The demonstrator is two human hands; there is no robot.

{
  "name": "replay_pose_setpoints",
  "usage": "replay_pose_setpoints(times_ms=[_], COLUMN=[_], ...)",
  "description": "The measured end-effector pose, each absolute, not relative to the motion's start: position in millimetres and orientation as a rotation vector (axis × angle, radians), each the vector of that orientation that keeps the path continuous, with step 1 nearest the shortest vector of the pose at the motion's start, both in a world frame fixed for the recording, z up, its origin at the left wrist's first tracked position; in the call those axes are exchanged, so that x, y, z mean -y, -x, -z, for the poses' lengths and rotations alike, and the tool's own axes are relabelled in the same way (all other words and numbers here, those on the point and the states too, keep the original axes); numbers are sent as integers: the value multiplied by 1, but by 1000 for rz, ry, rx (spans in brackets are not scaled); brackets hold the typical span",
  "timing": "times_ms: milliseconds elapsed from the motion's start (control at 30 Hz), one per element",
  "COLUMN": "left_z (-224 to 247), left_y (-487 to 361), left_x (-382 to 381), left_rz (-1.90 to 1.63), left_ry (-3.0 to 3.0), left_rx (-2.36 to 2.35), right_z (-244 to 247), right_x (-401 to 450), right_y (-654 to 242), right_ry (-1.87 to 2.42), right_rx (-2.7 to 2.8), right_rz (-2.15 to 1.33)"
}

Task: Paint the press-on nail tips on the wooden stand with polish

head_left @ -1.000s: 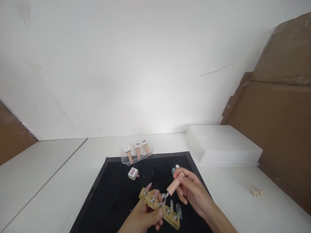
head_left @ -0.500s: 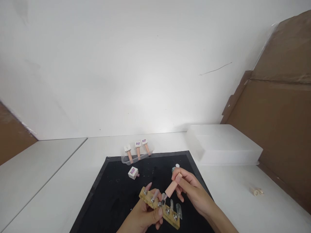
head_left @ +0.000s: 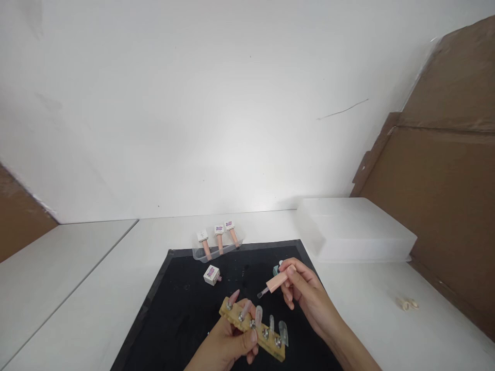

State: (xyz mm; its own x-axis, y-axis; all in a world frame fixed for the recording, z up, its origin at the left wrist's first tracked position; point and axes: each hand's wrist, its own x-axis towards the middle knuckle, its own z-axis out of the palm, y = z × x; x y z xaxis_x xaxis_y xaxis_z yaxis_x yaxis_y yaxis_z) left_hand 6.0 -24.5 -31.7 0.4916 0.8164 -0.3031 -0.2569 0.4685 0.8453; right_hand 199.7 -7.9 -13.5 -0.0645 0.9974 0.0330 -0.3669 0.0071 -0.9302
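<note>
My left hand is closed round a wooden strip that carries several nail tips on metal knobs. The two tips at its left end look pink, while those at the right end are clear. Above the strip, my right hand pinches the pink handle of a polish brush. Its bristles point down and left, apart from the middle nail tip. A small white bottle with a purple label and its neck uncapped lies on the black mat.
At the mat's back edge a clear tray holds three bottles with pink caps. A small teal object is partly behind my right hand. To the right are a translucent box and small beige pieces.
My right hand has lifted the brush up and away from the middle nail tip, and the bristles now show clearly. The wooden strip has shifted slightly left in my left hand.
</note>
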Motion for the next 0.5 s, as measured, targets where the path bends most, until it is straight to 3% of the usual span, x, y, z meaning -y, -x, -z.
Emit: replay_pose_setpoints(times_ms=[500], left_z=[45], left_y=[-11], left_x=[16], left_rz=[-762], left_ry=[-1046], left_rx=[-727], right_z=[16], right_x=[8], right_y=[-201], right_ry=[739], right_rx=[885], right_rz=[-1545])
